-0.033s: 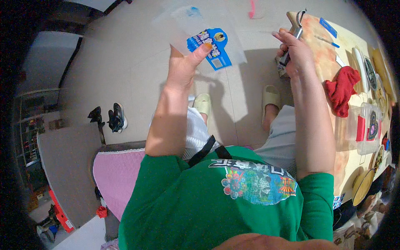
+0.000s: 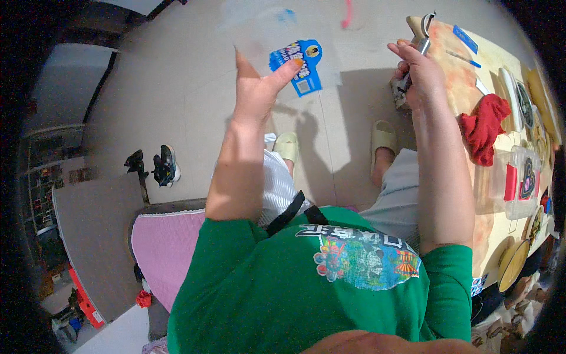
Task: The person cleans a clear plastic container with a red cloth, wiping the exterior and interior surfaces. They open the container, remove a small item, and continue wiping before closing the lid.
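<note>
My left hand [image 2: 256, 88] is closed on a clear plastic bag [image 2: 247, 26] with a blue printed label [image 2: 308, 69], the thumb pressed over the label. The bag hangs above the floor, its far edges hard to make out against the tiles. In my right hand [image 2: 425, 76] is a slim silver tool [image 2: 424, 41] with a loop-like head, resembling a peeler. Some fingers of this hand are wrapped round its handle while others stretch out to the left. The hand is beside the table's left edge. A patterned object [image 2: 400, 95] shows partly below it.
On the table [image 2: 486, 206] at right lie a red cloth [image 2: 486, 127], a blue pen [image 2: 466, 59], a blue strip [image 2: 465, 39] and a clear plastic box [image 2: 522, 177]. Dark shoes [image 2: 165, 165] stand on the floor at left, near a pink padded seat [image 2: 168, 245].
The bag has shifted slightly, its label tilting a little and moving up and to the right. My right hand and its silver tool have barely moved.
</note>
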`<action>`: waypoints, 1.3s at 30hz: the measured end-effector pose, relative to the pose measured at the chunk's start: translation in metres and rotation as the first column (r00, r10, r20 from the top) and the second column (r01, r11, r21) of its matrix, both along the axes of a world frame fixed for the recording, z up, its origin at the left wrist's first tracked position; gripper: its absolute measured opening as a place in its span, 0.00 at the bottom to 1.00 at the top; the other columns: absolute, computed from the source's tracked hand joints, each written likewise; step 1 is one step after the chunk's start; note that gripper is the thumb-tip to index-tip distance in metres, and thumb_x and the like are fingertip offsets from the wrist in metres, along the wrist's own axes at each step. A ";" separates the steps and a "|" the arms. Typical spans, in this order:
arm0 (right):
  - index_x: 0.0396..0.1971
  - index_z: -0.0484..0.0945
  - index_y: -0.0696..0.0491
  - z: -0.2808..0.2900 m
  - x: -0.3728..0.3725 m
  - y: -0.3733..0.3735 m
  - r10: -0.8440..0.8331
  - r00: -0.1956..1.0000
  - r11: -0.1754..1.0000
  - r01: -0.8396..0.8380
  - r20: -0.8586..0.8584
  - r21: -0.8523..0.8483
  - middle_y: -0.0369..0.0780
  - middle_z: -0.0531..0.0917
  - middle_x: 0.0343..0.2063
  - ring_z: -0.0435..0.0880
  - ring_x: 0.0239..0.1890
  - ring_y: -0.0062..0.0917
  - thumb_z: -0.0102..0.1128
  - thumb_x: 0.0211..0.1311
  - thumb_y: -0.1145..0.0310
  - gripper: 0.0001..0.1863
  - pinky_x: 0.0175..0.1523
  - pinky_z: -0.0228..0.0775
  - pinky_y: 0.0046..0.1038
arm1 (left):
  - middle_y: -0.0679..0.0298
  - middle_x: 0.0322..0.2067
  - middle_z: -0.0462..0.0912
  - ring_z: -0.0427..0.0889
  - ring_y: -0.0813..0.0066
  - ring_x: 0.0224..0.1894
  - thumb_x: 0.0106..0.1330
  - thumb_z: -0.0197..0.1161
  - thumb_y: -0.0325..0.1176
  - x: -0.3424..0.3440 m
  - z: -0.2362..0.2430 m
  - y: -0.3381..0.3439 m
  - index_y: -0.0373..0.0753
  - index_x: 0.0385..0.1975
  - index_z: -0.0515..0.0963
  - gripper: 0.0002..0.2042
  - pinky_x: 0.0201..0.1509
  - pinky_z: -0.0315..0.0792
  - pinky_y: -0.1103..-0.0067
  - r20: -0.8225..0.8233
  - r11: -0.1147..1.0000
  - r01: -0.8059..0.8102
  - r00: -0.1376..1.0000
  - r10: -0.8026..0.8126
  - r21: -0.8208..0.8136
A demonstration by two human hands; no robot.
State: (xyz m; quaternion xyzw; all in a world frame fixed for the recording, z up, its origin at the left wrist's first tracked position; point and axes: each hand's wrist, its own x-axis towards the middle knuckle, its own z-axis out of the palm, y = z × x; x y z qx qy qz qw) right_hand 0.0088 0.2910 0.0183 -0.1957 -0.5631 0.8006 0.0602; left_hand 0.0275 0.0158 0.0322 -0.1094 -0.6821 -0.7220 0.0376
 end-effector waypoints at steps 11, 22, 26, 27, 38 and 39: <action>0.52 0.76 0.60 0.003 0.013 -0.028 0.227 0.966 0.969 -0.212 -0.121 0.129 0.42 0.87 0.46 0.65 0.23 0.11 0.67 0.65 0.55 0.26 0.29 0.61 0.18 | 0.38 0.65 0.56 0.56 0.43 0.68 0.42 0.83 0.51 0.001 -0.008 -0.003 0.33 0.75 0.45 0.64 0.71 0.59 0.61 -0.330 0.434 -0.419 0.905 0.268 -0.797; 0.45 0.78 0.59 -0.016 -0.002 -0.029 0.182 0.983 0.971 -0.177 0.020 -0.160 0.32 0.76 0.27 0.66 0.21 0.13 0.62 0.70 0.60 0.16 0.25 0.65 0.18 | 0.41 0.63 0.57 0.58 0.41 0.65 0.40 0.82 0.52 0.027 -0.008 0.025 0.39 0.74 0.51 0.61 0.68 0.60 0.53 -0.506 0.391 -0.470 0.862 0.012 -0.791; 0.38 0.77 0.57 -0.031 -0.020 -0.008 0.124 0.980 0.972 -0.088 0.156 -0.220 0.30 0.71 0.22 0.65 0.19 0.13 0.60 0.70 0.64 0.10 0.21 0.62 0.18 | 0.44 0.64 0.57 0.60 0.42 0.65 0.40 0.83 0.54 0.021 -0.006 0.017 0.39 0.75 0.50 0.63 0.69 0.60 0.55 -0.556 0.520 -0.423 0.821 -0.126 -0.742; 0.37 0.76 0.57 -0.032 -0.024 -0.003 0.111 0.979 0.968 -0.069 0.168 -0.240 0.30 0.70 0.21 0.64 0.18 0.13 0.59 0.71 0.65 0.10 0.20 0.62 0.18 | 0.44 0.64 0.57 0.61 0.42 0.65 0.39 0.83 0.54 0.017 -0.007 0.012 0.39 0.75 0.49 0.64 0.70 0.59 0.56 -0.558 0.568 -0.398 0.819 -0.133 -0.720; 0.30 0.70 0.53 -0.042 -0.040 0.041 0.345 0.938 0.761 -0.296 -0.027 -0.577 0.30 0.66 0.19 0.62 0.17 0.12 0.41 0.73 0.72 0.10 0.18 0.60 0.17 | 0.41 0.72 0.49 0.49 0.47 0.76 0.39 0.85 0.51 0.000 -0.011 -0.012 0.37 0.75 0.27 0.74 0.76 0.54 0.57 -0.277 0.809 -0.089 0.956 -0.094 -0.581; 0.30 0.71 0.54 -0.042 -0.039 0.042 0.354 0.934 0.762 -0.311 -0.037 -0.568 0.30 0.66 0.19 0.62 0.17 0.12 0.42 0.73 0.72 0.10 0.18 0.60 0.17 | 0.41 0.72 0.48 0.48 0.46 0.76 0.41 0.84 0.51 -0.001 -0.011 -0.012 0.36 0.75 0.26 0.73 0.76 0.53 0.57 -0.297 0.824 -0.048 0.943 -0.148 -0.564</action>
